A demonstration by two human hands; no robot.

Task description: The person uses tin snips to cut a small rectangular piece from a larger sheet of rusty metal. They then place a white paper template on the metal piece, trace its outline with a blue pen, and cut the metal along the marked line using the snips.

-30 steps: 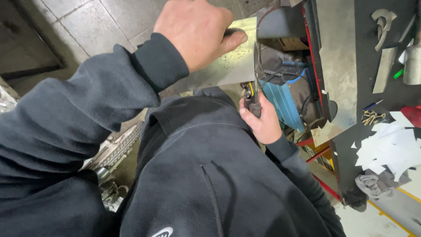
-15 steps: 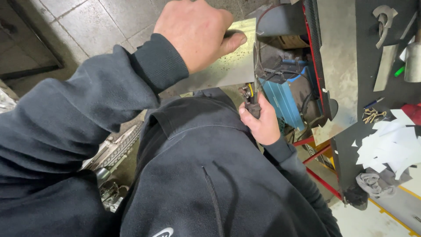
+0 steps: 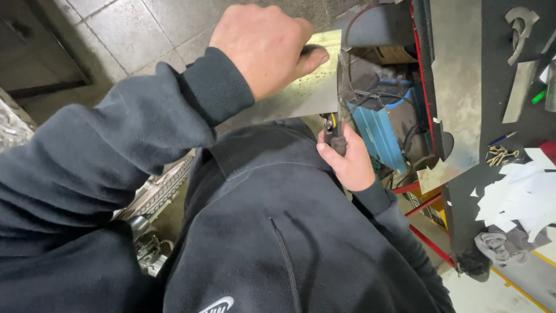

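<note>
Gripping one flat sheet-metal piece (image 3: 301,81) along its upper edge, the left hand (image 3: 263,46) is holding it level in front of the chest. The right hand (image 3: 347,159) is clenching around one dark-handled tool (image 3: 335,133), whose tip is meeting the sheet's lower right corner. One blue machine (image 3: 376,136) is sitting just beyond. On the dark worktop (image 3: 498,75) at right, several white paper scraps (image 3: 521,197) and one grey rag (image 3: 501,243) are lying.

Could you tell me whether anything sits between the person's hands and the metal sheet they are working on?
Nothing visible does. The left hand already grips the metal sheet at its top edge, thumb on its face. The right hand holds a dark-handled tool right at the sheet's lower corner; the contact point itself is too small to judge.
</note>
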